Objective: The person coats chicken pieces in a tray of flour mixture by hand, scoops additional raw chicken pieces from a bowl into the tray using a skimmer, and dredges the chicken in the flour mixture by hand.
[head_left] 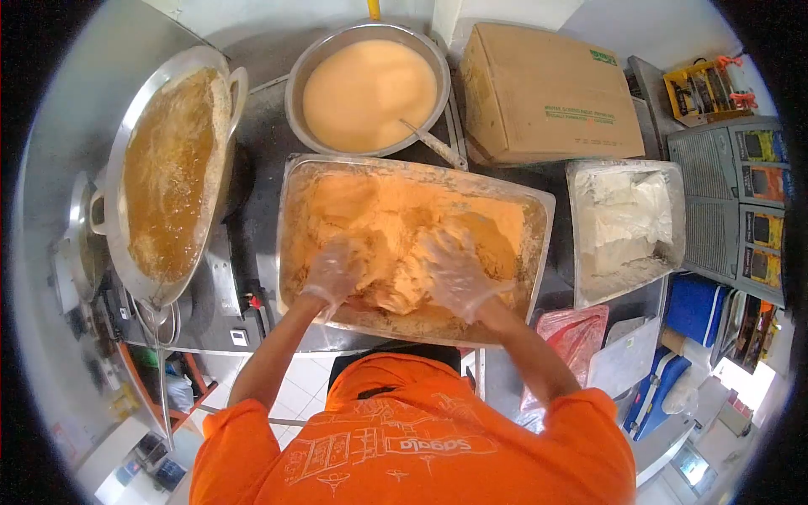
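A metal tray (543,252) in the middle of the counter holds orange powder (421,195) heaped and spread over its floor. Both hands wear clear plastic gloves. My left hand (337,271) rests in the powder at the tray's left-centre, its fingers partly sunk in it. My right hand (457,273) lies in the powder to the right, fingers spread. Between the hands are powder-coated lumps (391,282); whether either hand grips one is hidden by the powder.
Bubbling oil fills a large pan (172,172) at left. Behind the tray are a bowl of orange liquid (370,93) with a utensil handle (438,147) and a cardboard box (551,97). A white-powder tray (627,227) and red plastic bag (568,341) are at right.
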The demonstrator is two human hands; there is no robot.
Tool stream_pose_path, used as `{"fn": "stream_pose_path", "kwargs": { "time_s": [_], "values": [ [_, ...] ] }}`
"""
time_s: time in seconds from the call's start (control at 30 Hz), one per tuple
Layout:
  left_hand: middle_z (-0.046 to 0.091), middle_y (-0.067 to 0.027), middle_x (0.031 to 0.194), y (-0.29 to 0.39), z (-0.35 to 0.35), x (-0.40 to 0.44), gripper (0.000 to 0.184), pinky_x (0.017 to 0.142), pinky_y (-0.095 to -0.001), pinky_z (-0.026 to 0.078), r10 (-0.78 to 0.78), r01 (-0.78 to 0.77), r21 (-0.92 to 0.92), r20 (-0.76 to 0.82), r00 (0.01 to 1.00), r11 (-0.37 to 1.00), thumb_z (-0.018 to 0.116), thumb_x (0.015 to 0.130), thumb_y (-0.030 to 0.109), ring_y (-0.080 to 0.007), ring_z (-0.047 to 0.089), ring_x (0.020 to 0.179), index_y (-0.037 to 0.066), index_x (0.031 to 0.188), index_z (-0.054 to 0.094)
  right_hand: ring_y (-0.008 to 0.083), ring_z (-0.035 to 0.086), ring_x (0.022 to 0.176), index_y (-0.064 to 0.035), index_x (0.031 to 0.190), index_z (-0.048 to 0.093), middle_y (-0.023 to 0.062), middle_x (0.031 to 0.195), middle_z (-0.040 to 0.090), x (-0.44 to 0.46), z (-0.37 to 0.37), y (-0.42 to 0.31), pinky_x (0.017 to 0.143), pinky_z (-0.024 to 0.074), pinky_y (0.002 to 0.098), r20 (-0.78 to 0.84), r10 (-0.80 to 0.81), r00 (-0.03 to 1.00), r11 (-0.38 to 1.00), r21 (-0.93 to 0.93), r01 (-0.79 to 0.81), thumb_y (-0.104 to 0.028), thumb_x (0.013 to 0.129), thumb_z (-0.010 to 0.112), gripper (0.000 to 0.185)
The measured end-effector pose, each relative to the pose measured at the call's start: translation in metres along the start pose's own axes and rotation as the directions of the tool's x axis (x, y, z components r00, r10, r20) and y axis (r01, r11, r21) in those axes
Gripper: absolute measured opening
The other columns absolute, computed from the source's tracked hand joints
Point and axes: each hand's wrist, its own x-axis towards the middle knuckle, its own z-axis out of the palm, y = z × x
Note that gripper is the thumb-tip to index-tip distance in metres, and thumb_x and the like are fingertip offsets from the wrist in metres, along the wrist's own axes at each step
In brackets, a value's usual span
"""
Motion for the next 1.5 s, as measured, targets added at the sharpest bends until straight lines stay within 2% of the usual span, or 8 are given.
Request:
{"fn": "stream_pose_path", "kwargs": {
  "time_s": [0.13,0.33,0.4,0.47,0.77,0.97,1.13,1.5],
  "values": [
    [0.050,-0.0238,0.146,-0.016,-0.025,-0.039,0.056,0.110,-0.0444,0.043,-0.764,0.783,-0.338,0.224,0.605,0.521,0.058,0.099,0.036,-0.0324,0.053,0.131,0.005,0.144,0.046,0.0309,0.042,0.143,-0.0107,0.124,0.067,0.0160,0.145,0.054,-0.039,-0.028,0.008,0.118,0.0273,0.0590,-0.170,-0.031,0.985,0.997,-0.072,0.019,-0.036,0.092,0.058,0.041],
    [0.046,-0.0155,0.153,-0.087,0.074,-0.026,0.080,0.112,-0.0551,0.034,-0.501,0.307,-0.788,0.587,0.636,-0.534,0.049,0.095,0.066,-0.0314,0.046,0.136,0.007,0.149,0.046,0.0330,0.064,0.107,-0.0047,0.138,0.056,0.0201,0.125,0.065,0.103,-0.054,0.023,0.095,0.0506,0.0455,0.284,0.453,0.845,0.668,0.520,-0.532,-0.043,0.099,0.055,0.054],
    [0.047,-0.0156,0.153,-0.090,0.069,-0.016,0.080,0.112,-0.0542,0.034,-0.504,0.307,-0.797,0.576,0.643,-0.520,0.048,0.095,0.066,-0.0315,0.046,0.136,0.007,0.150,0.045,0.0299,0.062,0.108,-0.0057,0.142,0.053,0.0188,0.126,0.064,0.152,0.074,0.057,0.096,0.0503,0.0441,-0.113,0.143,0.983,0.875,0.478,-0.072,-0.052,0.098,0.055,0.063],
    [0.047,-0.0157,0.152,-0.084,0.066,-0.001,0.080,0.113,-0.0524,0.035,-0.514,0.314,-0.811,0.563,0.647,-0.493,0.045,0.096,0.067,-0.0315,0.047,0.136,0.008,0.151,0.044,0.0285,0.058,0.118,-0.0054,0.147,0.049,0.0189,0.137,0.059,0.168,-0.040,-0.020,0.098,0.0500,0.0453,0.550,0.250,0.796,0.494,0.635,-0.594,-0.056,0.096,0.059,0.073],
    [0.030,-0.0200,0.163,0.001,0.001,0.042,0.101,0.118,-0.0456,0.032,-0.505,0.485,-0.839,0.539,0.674,-0.247,0.046,0.090,0.079,-0.0313,0.039,0.145,0.005,0.158,0.033,0.0342,0.064,0.104,0.0015,0.123,0.060,0.0205,0.117,0.068,0.177,-0.068,-0.045,0.090,0.0520,0.0460,0.552,0.012,0.834,0.888,0.377,-0.263,-0.052,0.085,0.073,0.066],
    [0.050,-0.0243,0.149,0.048,-0.003,0.038,0.081,0.115,-0.0415,0.035,-0.594,0.607,-0.529,0.221,0.773,0.593,0.050,0.100,0.056,-0.0299,0.057,0.130,0.000,0.156,0.033,0.0383,0.064,0.098,0.0023,0.103,0.062,0.0242,0.103,0.067,0.109,-0.071,-0.013,0.088,0.0523,0.0476,0.440,-0.043,0.897,0.996,0.089,0.004,-0.026,0.084,0.069,0.035],
    [0.070,-0.0220,0.118,0.057,0.048,0.027,0.057,0.090,-0.0440,0.054,-0.028,-0.029,-0.354,-0.157,0.987,0.935,0.063,0.091,0.020,-0.0380,0.069,0.103,0.013,0.147,0.053,0.0394,0.068,0.095,0.0065,0.105,0.066,0.0276,0.104,0.067,0.037,-0.070,-0.013,0.083,0.0550,0.0460,0.049,-0.008,0.999,1.000,-0.007,0.009,-0.003,0.087,0.052,0.024],
    [0.067,-0.0294,0.119,-0.044,0.021,-0.062,0.053,0.098,-0.0501,0.051,-0.415,0.354,-0.297,-0.175,0.893,0.887,0.064,0.092,0.044,-0.0438,0.065,0.111,0.007,0.130,0.065,0.0351,0.063,0.112,0.0013,0.115,0.066,0.0213,0.111,0.068,0.251,-0.060,-0.047,0.094,0.0519,0.0457,0.144,-0.190,0.971,0.979,-0.045,0.198,-0.042,0.095,0.059,0.048]
  ]
}}
